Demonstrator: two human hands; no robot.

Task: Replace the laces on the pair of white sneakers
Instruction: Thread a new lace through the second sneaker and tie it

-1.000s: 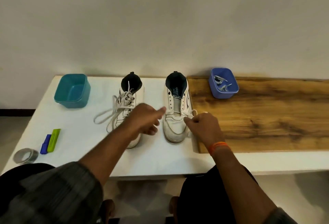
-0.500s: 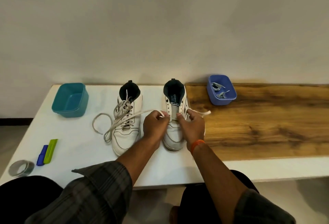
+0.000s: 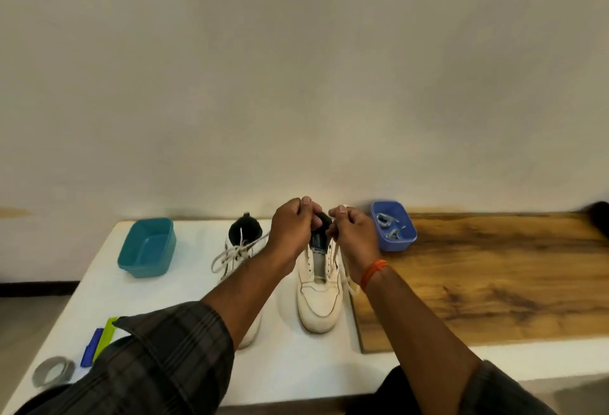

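Observation:
Two white sneakers stand side by side on the white table [image 3: 296, 371], toes toward me. The left sneaker [image 3: 242, 243] keeps its loose cream lace and is partly hidden behind my left forearm. The right sneaker [image 3: 319, 299] has mostly bare eyelets. A white lace [image 3: 334, 254] runs up from its upper eyelets, and another strand hangs down its right side. My left hand [image 3: 293, 228] and my right hand [image 3: 352, 233] are raised over the shoe's collar, each pinching an end of that lace.
A teal tub [image 3: 146, 249] sits at the back left. A blue tub [image 3: 393, 226] holding grey laces stands on the wooden board [image 3: 494, 276] to the right. Blue and green markers [image 3: 99, 342] and a grey tape roll [image 3: 52, 371] lie near the front left edge.
Both hands have lifted from the toe-side eyelets to the collar of the right sneaker, drawing the lace ends upward. The head camera has tilted up a little.

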